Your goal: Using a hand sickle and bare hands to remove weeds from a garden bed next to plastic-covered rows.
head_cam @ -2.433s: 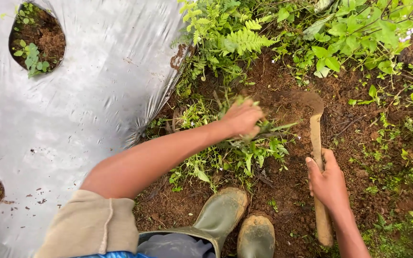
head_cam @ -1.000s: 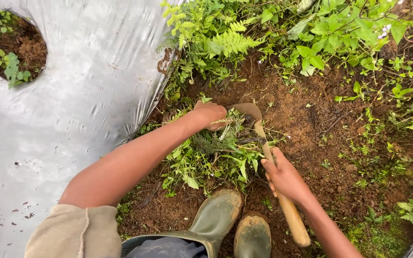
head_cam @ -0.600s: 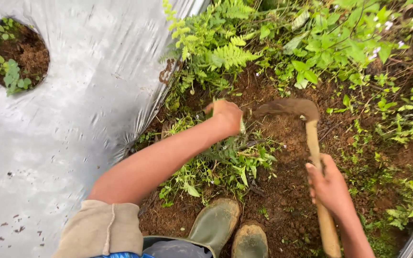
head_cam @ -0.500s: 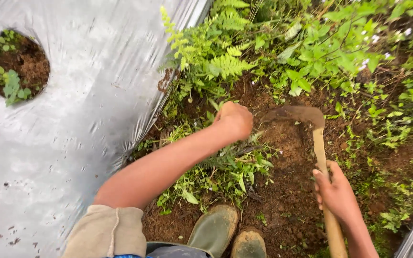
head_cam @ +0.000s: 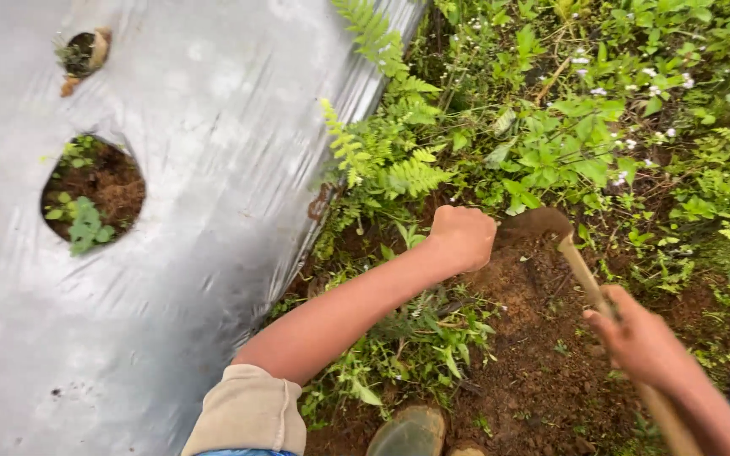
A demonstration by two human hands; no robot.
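A: Head view is showing the hoe [head_cam: 580, 270] slanting from near right toward the middle, its soil-caked blade [head_cam: 534, 224] sitting on the bare dirt at the edge of the weeds [head_cam: 568, 152]. Why is it lying at that angle?

B: Probably because the right hand [head_cam: 640, 342] is gripping the wooden handle [head_cam: 585, 274] partway along, fingers wrapped around it, so the blade is reaching the far soil.

A: And the left hand [head_cam: 464, 236]?

B: It is clenching into a fist just left of the blade, arm stretching out long from the rolled beige sleeve [head_cam: 247, 414]. Whether it is clutching stems, I cannot tell.

A: Around them?

B: Ferns [head_cam: 399, 160] are leaning over a silver plastic mulch sheet [head_cam: 213, 253] on the left, and a green rubber boot [head_cam: 407, 431] is standing near.
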